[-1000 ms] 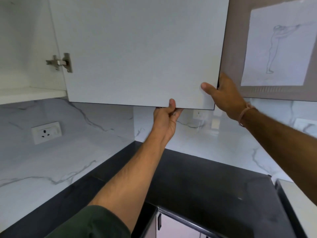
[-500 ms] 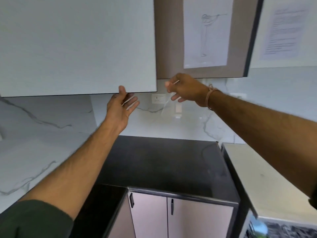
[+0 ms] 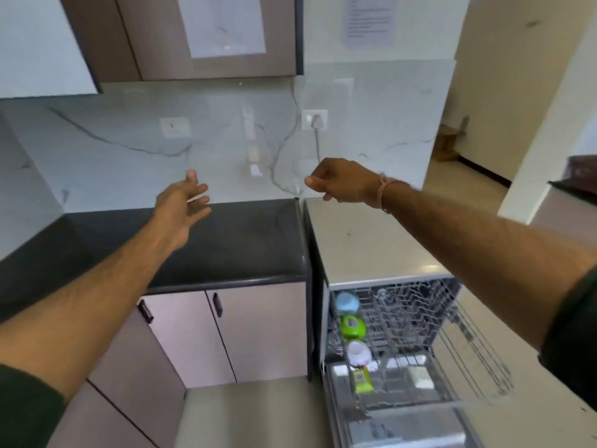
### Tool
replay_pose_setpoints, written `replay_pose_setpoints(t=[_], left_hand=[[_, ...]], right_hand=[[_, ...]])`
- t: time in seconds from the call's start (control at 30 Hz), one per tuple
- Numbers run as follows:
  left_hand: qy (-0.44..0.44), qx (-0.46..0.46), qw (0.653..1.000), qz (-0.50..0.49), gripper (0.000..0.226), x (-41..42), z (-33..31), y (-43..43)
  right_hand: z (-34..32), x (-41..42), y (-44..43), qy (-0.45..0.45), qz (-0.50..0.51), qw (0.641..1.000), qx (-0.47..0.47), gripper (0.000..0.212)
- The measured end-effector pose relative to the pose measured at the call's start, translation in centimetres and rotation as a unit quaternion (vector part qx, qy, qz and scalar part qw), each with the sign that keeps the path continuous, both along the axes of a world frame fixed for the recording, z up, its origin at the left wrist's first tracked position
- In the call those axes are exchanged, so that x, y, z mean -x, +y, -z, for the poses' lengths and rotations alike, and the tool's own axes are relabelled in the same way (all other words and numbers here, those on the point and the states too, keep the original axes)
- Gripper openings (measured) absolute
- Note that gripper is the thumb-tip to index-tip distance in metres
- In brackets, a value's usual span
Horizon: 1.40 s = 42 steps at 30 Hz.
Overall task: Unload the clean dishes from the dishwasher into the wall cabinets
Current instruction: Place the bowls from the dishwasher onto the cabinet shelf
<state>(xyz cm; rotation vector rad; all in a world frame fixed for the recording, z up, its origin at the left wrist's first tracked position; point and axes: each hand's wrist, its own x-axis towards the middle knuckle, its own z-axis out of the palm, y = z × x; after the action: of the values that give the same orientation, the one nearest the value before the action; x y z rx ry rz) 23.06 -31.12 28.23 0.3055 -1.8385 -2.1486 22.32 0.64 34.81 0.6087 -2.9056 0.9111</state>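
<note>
Cups, blue (image 3: 347, 302), green (image 3: 353, 327) and white (image 3: 358, 350), sit in a row at the left edge of the dishwasher rack (image 3: 420, 318). Best taken one at a time, lifted straight off the tines. Both hands are well above them and empty: left hand (image 3: 181, 208) spread loose over the counter (image 3: 226, 247), right hand (image 3: 342, 181) with fingers curled in.

The left hand (image 3: 181, 208), fingers spread, and the right hand (image 3: 336, 182), fingers curled, hang in open air over the dark desk (image 3: 226, 247), with a gap between them. At 12 o'clock the wall cabinet (image 3: 206, 37) caps the room above. At 5 o'clock the pulled-out rack (image 3: 420, 318) is open from above. A blue cup (image 3: 347, 302), a green cup (image 3: 353, 326) and a white cup (image 3: 358, 350) line its 9 o'clock edge, and upright wire tines fill the rest. The lowered dishwasher door (image 3: 403, 428) juts out at 6 o'clock.
</note>
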Motion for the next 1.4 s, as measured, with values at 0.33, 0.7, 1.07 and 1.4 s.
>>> replay_pose_setpoints(t=[0.33,0.7,1.07,1.4], left_hand=[[-0.146,0.097,0.98,0.097,0.021,-3.2,17.3,17.3],[-0.293,0.19,0.906,0.242,0.026,-1.0,34.5,29.6],[-0.329,0.36,0.824,0.288,0.041,1.1,47.6,37.7],[-0.352,0.404,0.838,0.103,0.083,8.3,54.7,41.9]], right_hand=[[15.4,-1.4,13.6,-0.111,0.028,0.993,-0.015,0.038],[32.7,1.2,24.2,-0.254,0.085,0.963,-0.029,0.028],[49.5,4.0,31.1,-0.381,0.104,0.917,-0.05,0.031],[58.2,13.5,25.4,-0.35,0.014,0.937,0.002,0.04]])
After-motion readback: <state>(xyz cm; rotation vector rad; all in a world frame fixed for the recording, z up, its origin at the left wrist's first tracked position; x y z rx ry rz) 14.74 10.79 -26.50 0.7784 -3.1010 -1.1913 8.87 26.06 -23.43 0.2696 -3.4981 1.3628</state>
